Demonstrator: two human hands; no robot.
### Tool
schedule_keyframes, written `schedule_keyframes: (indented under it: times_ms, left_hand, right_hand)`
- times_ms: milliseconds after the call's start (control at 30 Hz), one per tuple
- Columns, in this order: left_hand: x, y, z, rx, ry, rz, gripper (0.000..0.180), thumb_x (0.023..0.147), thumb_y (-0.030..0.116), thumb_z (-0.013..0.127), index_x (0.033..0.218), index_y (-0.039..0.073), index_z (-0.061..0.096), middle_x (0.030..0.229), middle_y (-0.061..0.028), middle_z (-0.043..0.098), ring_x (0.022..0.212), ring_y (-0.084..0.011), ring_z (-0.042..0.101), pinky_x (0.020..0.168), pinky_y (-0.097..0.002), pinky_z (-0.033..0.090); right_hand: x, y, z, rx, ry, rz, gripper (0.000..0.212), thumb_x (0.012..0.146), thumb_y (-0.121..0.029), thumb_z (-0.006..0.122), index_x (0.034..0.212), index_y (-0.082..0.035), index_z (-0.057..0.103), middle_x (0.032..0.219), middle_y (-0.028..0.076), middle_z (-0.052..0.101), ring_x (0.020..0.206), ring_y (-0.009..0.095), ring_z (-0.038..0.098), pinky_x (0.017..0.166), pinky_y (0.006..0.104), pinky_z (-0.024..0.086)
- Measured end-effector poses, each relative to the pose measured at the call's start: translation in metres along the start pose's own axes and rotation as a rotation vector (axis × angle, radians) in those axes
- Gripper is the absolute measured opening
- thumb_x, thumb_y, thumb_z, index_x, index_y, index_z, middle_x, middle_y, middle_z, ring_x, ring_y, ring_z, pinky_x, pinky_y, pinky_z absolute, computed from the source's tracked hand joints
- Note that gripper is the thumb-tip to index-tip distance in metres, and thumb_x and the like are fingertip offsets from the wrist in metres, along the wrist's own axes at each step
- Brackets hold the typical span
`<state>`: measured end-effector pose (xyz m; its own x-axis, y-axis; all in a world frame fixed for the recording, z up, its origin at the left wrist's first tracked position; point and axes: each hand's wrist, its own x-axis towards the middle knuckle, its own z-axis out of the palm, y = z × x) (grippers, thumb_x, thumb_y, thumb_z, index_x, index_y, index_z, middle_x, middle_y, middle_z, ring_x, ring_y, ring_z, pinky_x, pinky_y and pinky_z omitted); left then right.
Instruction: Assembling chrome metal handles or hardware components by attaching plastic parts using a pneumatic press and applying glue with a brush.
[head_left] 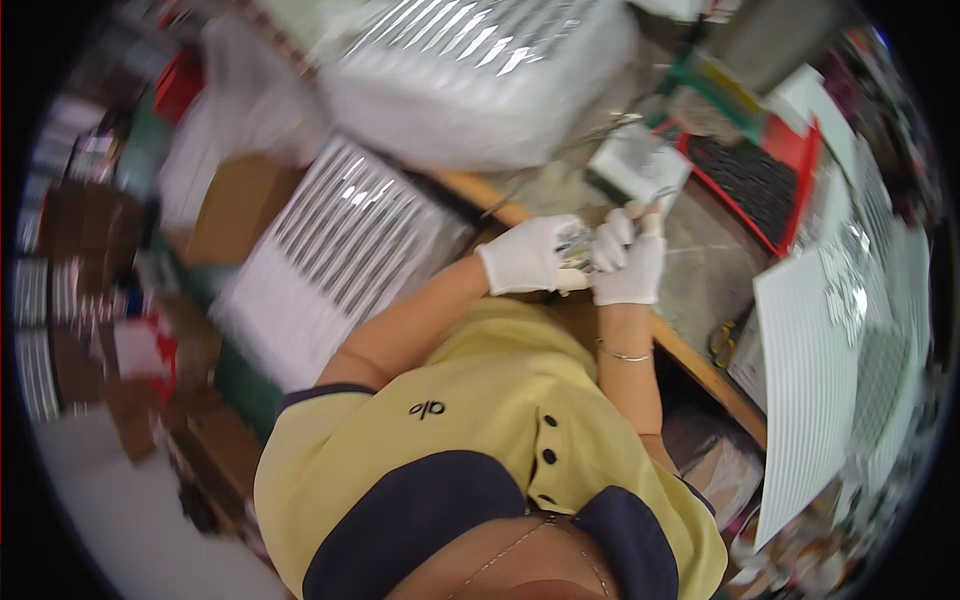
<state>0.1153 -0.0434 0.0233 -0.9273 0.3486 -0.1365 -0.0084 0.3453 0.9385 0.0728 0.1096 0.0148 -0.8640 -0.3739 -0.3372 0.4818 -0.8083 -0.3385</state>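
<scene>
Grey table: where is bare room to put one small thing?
The widest bare patch lies between the right hand, the red tray and the wooden edge. A smaller one lies between the wrapped bundle and the white box. Around the box and tray is crowded.

We note a yellow shirt (pixel 480 390) with navy collar (pixel 420 520), dark buttons (pixel 549 457), navy sleeve edging (pixel 325 391) and small dark chest lettering (pixel 427 409); white gloves (pixel 525 257); a thin bracelet (pixel 628 357); a fine necklace (pixel 510 548).
</scene>
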Motion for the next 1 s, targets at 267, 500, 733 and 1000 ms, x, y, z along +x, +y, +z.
schedule_keyframes:
  times_ms: [267,500,733,1000]
  left_hand:
    - [-0.22,-0.088,-0.077,0.259,0.33,-0.292,0.061,0.069,0.021,0.074,0.12,-0.004,0.051,0.095,-0.0101,0.063,0.087,-0.0136,0.06,0.076,-0.0269,0.051]
    - [-0.346,-0.128,-0.095,0.165,0.62,-0.927,0.034,0.065,0.02,0.074,0.087,0.001,0.058,0.07,-0.0056,0.06,0.067,-0.0138,0.058,0.06,-0.0289,0.047]
    - [-0.316,-0.162,-0.087,0.712,0.336,-0.883,0.049,0.059,0.035,0.075,0.093,0.001,0.066,0.087,-0.0223,0.065,0.081,-0.0359,0.062,0.075,-0.0387,0.049]
    - [-0.317,-0.154,-0.092,0.657,0.498,-0.913,0.059,0.056,0.037,0.08,0.1,0.002,0.063,0.091,-0.0205,0.065,0.087,-0.0343,0.062,0.078,-0.0374,0.048]
  right_hand:
    - [0.01,-0.063,-0.031,-0.084,-0.166,-0.326,0.043,0.097,-0.041,0.035,0.071,-0.01,0.05,0.051,-0.003,0.026,0.037,0.01,0.015,0.034,0.0251,0.014]
    - [0.004,-0.038,-0.067,-0.304,0.295,-0.479,0.04,0.098,-0.041,0.035,0.077,-0.011,0.049,0.052,-0.002,0.027,0.039,0.011,0.016,0.037,0.027,0.013]
    - [0.002,-0.031,-0.057,-0.383,0.404,-0.511,0.037,0.097,-0.04,0.038,0.078,-0.01,0.049,0.052,-0.003,0.028,0.04,0.01,0.015,0.039,0.0266,0.013]
    - [0.005,-0.039,-0.068,-0.396,0.325,-0.433,0.04,0.098,-0.041,0.035,0.082,-0.009,0.054,0.054,-0.002,0.033,0.039,0.01,0.019,0.037,0.0264,0.015]
